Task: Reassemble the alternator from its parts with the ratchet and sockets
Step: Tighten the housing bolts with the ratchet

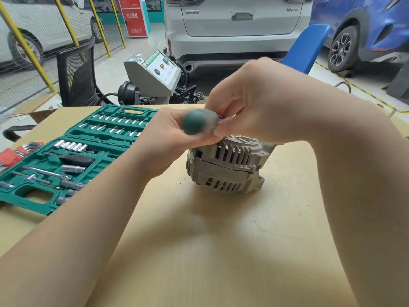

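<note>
The grey alternator (pixel 228 167) stands on the wooden table (pixel 199 240), its two housing halves stacked with a visible seam. Above its top, my left hand (pixel 168 138) grips a tool with a blurred green handle (pixel 194 121) that points toward the camera. My right hand (pixel 254 100) curls over the tool's far end and pinches it just above the alternator's top. The tool's head and the alternator's top face are mostly hidden behind my hands.
An open green socket case (pixel 73 156) lies at the table's left with several sockets, bits and extension bars. Red hex keys (pixel 13 154) sit at its left edge. Beyond the table stand a black chair (pixel 77 74), a grey training bench (pixel 155 72) and parked cars.
</note>
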